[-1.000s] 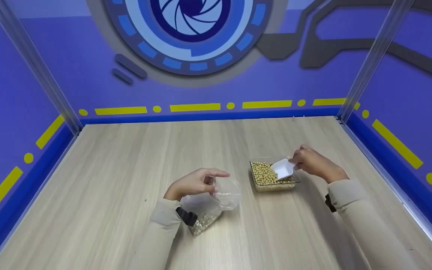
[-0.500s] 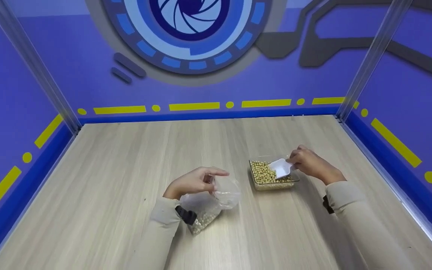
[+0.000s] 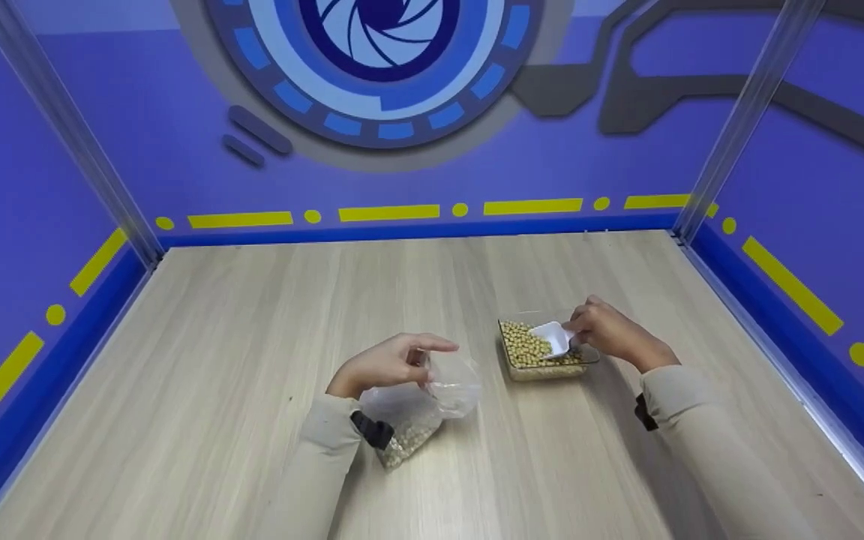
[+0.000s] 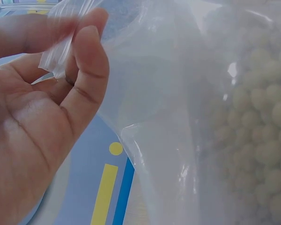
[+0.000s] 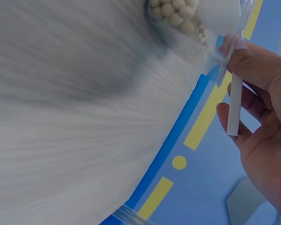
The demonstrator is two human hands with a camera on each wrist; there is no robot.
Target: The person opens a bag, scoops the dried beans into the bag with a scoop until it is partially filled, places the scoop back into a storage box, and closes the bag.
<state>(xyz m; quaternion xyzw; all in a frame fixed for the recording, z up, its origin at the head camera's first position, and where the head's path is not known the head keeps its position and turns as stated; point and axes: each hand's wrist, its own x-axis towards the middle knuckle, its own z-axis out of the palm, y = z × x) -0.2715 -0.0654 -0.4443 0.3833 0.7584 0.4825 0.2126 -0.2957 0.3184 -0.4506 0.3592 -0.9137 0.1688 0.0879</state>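
My left hand (image 3: 387, 365) pinches the rim of a clear plastic bag (image 3: 456, 394) between thumb and fingers, keeping its mouth spread. Pale round beans (image 4: 262, 145) fill the bag's lower part, which lies on the table. To the right, a clear rectangular container (image 3: 550, 376) holds yellowish soybeans (image 3: 522, 346). My right hand (image 3: 612, 334) grips the handle of a white scoop (image 3: 552, 339), whose bowl sits down among the soybeans. In the right wrist view the scoop's handle (image 5: 234, 105) runs between thumb and fingers beside the container wall.
The wood-grain table (image 3: 252, 322) carries the bag and the container. Blue-purple printed panels (image 3: 417, 172) with yellow dashes enclose it at the back and both sides. Metal posts (image 3: 739, 112) stand at the rear corners.
My right hand has moved slightly left and down, pushing the scoop further into the soybeans. The left hand and the bag have stayed in place.
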